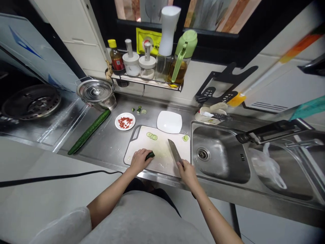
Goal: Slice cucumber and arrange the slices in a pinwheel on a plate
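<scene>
My left hand [139, 161] grips a short dark green cucumber piece [150, 155] against the white cutting board [162, 162]. In my right hand [186, 171] is a kitchen knife [174, 150], its blade over the board and pointing away from me, apart from the cucumber piece. Several thin cucumber slices [152, 136] lie overlapped near the board's far edge. A small group of slices [185, 138] sits at the far right corner. Touching the board's far side is a white square plate [169, 122].
A whole cucumber [89, 132] lies left of a small plate [133, 124] of chopped red pieces. Cucumber scraps [138, 110] rest behind it. A lidded steel pot [96, 92] stands at the back left. The sink [220, 159] adjoins the board's right. Condiments fill a wall rack [149, 80].
</scene>
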Demonstrator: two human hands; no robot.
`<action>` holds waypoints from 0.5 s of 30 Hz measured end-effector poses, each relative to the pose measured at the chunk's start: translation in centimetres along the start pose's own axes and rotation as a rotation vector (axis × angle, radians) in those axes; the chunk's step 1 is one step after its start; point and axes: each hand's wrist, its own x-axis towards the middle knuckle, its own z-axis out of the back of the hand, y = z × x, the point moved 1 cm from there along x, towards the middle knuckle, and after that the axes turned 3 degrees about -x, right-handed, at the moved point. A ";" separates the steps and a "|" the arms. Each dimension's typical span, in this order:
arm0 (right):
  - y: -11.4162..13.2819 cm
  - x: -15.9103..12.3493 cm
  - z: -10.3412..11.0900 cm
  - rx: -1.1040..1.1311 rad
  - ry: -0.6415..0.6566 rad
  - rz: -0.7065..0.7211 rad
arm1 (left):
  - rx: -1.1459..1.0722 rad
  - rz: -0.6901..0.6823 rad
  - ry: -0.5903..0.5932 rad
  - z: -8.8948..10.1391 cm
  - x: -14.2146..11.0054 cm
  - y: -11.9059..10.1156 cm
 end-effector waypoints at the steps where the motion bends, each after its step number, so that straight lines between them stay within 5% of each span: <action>1: 0.3 0.0 0.0 0.007 0.025 -0.012 | 0.003 -0.008 0.008 -0.1 -0.1 0.0; 15: 1.8 -0.5 -0.4 0.038 0.168 -0.065 | 0.034 -0.067 0.062 -0.2 -0.5 0.3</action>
